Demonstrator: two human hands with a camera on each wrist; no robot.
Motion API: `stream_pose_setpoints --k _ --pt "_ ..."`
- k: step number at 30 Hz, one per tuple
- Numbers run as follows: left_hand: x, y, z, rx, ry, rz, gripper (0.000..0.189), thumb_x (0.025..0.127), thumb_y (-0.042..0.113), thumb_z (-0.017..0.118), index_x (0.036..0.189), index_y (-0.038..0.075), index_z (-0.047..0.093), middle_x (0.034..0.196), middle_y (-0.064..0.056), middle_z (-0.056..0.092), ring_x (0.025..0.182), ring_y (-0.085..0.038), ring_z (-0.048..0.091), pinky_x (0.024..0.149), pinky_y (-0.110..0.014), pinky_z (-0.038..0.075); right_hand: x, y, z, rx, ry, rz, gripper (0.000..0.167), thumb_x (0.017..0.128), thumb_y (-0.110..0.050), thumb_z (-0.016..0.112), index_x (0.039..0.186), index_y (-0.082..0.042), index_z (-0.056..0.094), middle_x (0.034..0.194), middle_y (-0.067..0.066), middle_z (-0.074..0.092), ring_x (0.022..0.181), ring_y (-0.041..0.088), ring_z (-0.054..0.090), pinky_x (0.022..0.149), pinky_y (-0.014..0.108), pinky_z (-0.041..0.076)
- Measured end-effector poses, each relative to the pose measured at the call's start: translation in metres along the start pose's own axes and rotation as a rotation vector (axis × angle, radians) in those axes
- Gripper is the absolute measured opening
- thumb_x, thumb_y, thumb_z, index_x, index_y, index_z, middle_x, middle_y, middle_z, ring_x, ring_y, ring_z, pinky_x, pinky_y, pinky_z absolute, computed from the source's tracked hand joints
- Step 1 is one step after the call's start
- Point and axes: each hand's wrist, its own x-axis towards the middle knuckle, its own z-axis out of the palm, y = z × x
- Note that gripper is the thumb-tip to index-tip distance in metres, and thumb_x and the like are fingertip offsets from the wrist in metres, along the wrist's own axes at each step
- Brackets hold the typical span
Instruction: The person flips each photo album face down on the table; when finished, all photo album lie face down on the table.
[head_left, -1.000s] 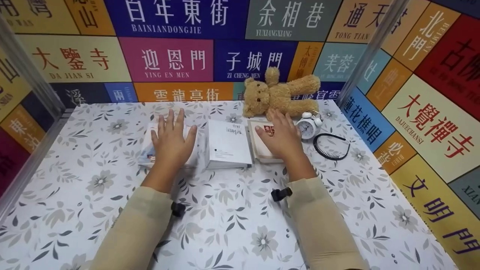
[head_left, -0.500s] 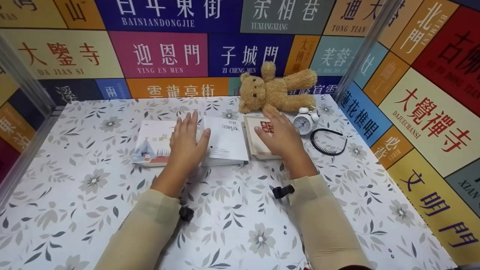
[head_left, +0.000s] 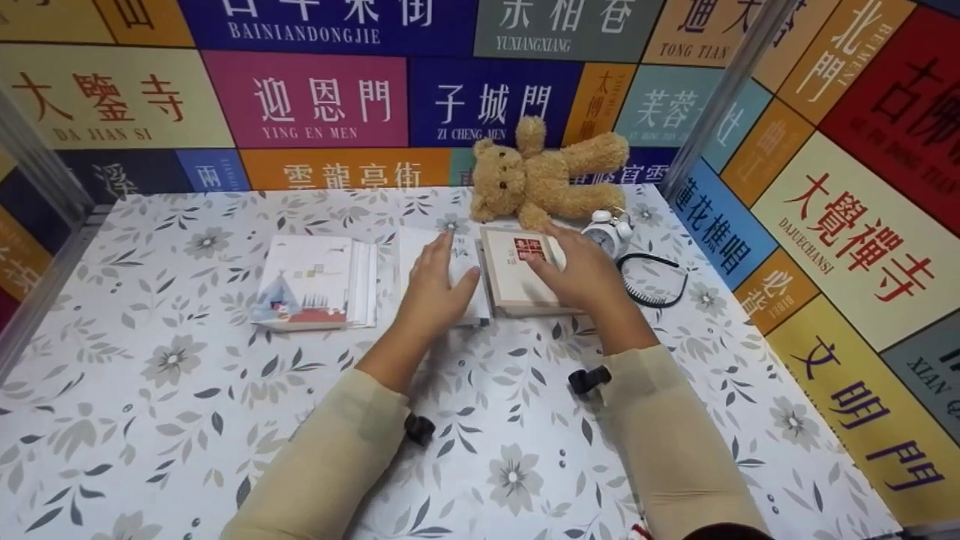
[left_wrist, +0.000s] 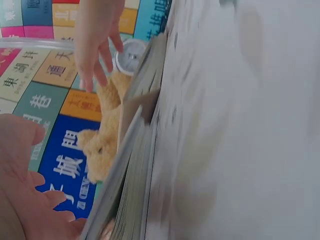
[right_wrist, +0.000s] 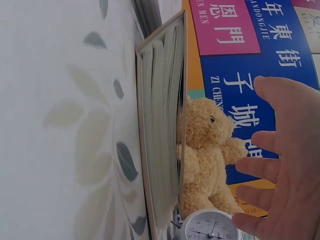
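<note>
Both hands empty, fingers extended: left hand [head_left: 436, 291] over white book [head_left: 460, 256], right hand [head_left: 591, 274] over tan book [head_left: 510, 277]; left-hand contact unclear. Change: left has shifted off illustrated book [head_left: 306, 279], tent cover now fully exposed; work seems centred on the other two. Illustrated sits at white's 9 o'clock; tan at 3, red block print, thick pages. Further out on worktop [head_left: 465, 409]: bear [head_left: 534, 180] at 1, alarm clock [head_left: 606, 235] at 2, hairband [head_left: 654, 304] at 3.
</note>
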Motion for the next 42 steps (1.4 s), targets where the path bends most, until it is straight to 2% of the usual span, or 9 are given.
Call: stream_pose_setpoints --k 6,12,17,19,24,30,33,37,42 --pt "0.005 0.02 0.031 -0.109 -0.094 -0.053 0.08 0.104 0.032 0.063 0.172 0.014 0.024 0.177 -0.016 0.028 0.165 -0.034 0.027 0.137 -0.049 0.024 -0.002 0.012 -0.002 0.013 -0.036 0.031 0.073 0.104 -0.064 0.054 0.169 -0.039 0.032 0.173 0.014 0.039 0.159 0.045 0.036 0.129 0.069 0.029" --pt "0.006 0.03 0.054 -0.156 -0.165 -0.101 0.08 0.103 0.023 0.064 0.172 0.012 0.024 0.177 -0.018 0.029 0.166 -0.033 0.027 0.137 -0.045 0.023 -0.002 0.017 0.002 0.035 -0.081 0.056 0.081 0.103 -0.069 0.051 0.169 -0.026 0.034 0.171 0.019 0.041 0.158 0.046 0.037 0.13 0.067 0.029" --pt "0.007 0.027 0.06 -0.116 -0.209 -0.146 0.081 0.103 0.015 0.06 0.172 0.009 0.019 0.178 -0.018 0.024 0.167 -0.033 0.023 0.138 -0.044 0.019 -0.001 0.02 0.007 0.121 -0.125 0.085 0.078 0.103 -0.06 0.059 0.166 -0.017 0.041 0.166 0.02 0.049 0.152 0.046 0.047 0.127 0.063 0.037" --pt "0.008 0.025 0.06 -0.144 -0.215 -0.171 0.081 0.103 0.01 0.057 0.172 0.008 0.016 0.179 -0.016 0.022 0.168 -0.031 0.022 0.138 -0.042 0.018 -0.001 0.022 0.008 0.156 -0.153 0.091 0.076 0.103 -0.054 0.063 0.165 -0.015 0.043 0.164 0.02 0.051 0.15 0.045 0.05 0.126 0.061 0.039" --pt "0.01 0.019 0.059 -0.2 -0.224 -0.21 0.078 0.103 0.004 0.052 0.172 0.008 0.017 0.178 -0.011 0.028 0.166 -0.025 0.027 0.137 -0.038 0.023 -0.002 0.025 0.008 0.178 -0.245 0.078 0.077 0.099 -0.043 0.07 0.165 -0.013 0.043 0.166 0.021 0.048 0.154 0.044 0.044 0.13 0.06 0.034" --pt "0.012 0.015 0.057 -0.213 -0.216 -0.208 0.076 0.101 0.004 0.055 0.17 0.004 0.023 0.172 -0.014 0.042 0.159 -0.026 0.042 0.132 -0.036 0.035 -0.001 0.022 0.011 0.163 -0.267 0.0 0.063 0.1 -0.035 0.07 0.153 -0.005 0.057 0.155 0.022 0.059 0.146 0.043 0.053 0.126 0.058 0.039" --pt "0.009 0.018 0.055 -0.252 -0.191 -0.218 0.074 0.101 0.004 0.055 0.169 0.004 0.026 0.17 -0.014 0.045 0.157 -0.025 0.045 0.131 -0.036 0.037 -0.002 0.02 0.011 0.178 -0.269 -0.006 0.065 0.1 -0.034 0.069 0.156 -0.004 0.054 0.16 0.021 0.055 0.152 0.043 0.048 0.13 0.057 0.035" --pt "0.005 0.025 0.05 -0.345 -0.11 -0.166 0.069 0.101 0.01 0.053 0.167 0.004 0.034 0.168 -0.015 0.047 0.156 -0.027 0.047 0.13 -0.038 0.038 -0.004 0.015 0.009 0.261 -0.288 -0.01 0.067 0.103 -0.041 0.067 0.161 -0.012 0.05 0.163 0.02 0.052 0.15 0.042 0.052 0.128 0.055 0.038" --pt "0.003 0.036 0.045 -0.508 -0.041 -0.137 0.063 0.107 0.028 0.052 0.167 0.015 0.04 0.176 -0.007 0.034 0.164 -0.029 0.033 0.133 -0.045 0.034 -0.008 0.002 0.001 0.413 -0.321 -0.027 0.067 0.106 -0.054 0.061 0.165 -0.026 0.045 0.169 0.016 0.045 0.149 0.042 0.052 0.125 0.058 0.042"
